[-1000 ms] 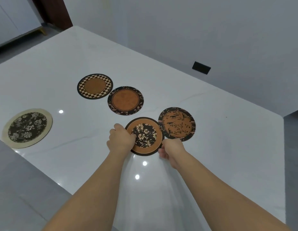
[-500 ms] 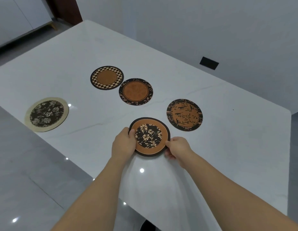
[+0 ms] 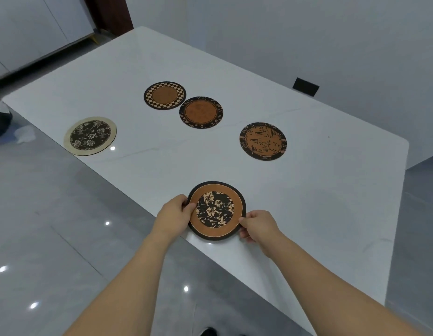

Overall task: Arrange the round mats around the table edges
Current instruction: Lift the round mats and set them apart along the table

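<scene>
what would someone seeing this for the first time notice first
Most striking is the round orange mat with a black floral centre, gripped by the left hand and right hand at the white table's near edge. Four more patterned mats lie farther back.

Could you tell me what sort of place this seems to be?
Probably a home dining area: a long white marble-look table bearing decorative round mats, glossy grey floor tiles, and white cabinets along the far wall.

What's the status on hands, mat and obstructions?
Left hand and right hand both gripping the flower-centred mat. Mat at near table edge. Nothing blocking.
</scene>
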Demonstrator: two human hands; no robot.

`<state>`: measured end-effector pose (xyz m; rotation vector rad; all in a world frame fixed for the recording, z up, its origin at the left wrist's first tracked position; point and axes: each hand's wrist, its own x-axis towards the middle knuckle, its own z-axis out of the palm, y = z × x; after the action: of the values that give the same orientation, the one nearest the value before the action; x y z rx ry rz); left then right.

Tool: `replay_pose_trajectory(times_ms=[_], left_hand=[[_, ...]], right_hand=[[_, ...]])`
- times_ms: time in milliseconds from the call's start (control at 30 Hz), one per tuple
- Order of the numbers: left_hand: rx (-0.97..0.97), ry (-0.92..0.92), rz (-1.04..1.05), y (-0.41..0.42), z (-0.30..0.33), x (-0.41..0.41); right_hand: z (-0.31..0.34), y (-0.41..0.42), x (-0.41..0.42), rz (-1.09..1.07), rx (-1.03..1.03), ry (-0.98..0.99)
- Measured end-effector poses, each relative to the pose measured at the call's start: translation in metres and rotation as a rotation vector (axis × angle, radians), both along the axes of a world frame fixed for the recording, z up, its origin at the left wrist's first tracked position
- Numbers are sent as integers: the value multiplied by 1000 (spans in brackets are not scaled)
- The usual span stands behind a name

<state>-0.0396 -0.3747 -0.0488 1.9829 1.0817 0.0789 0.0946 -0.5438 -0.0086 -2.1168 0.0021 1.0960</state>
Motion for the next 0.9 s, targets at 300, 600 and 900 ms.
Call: replay_pose_trajectory(times_ms=[300, 600, 900], left_hand=[[-22, 25, -64, 0, -2, -5], [-10, -21, -64, 0, -6, -12], [112, -23, -121, -2, -9, -17]], right_hand=[[-16, -12, -25, -59, 10, -48], [-20, -12, -34, -63, -25, -50], [-23, -6, -36, -51, -78, -64]])
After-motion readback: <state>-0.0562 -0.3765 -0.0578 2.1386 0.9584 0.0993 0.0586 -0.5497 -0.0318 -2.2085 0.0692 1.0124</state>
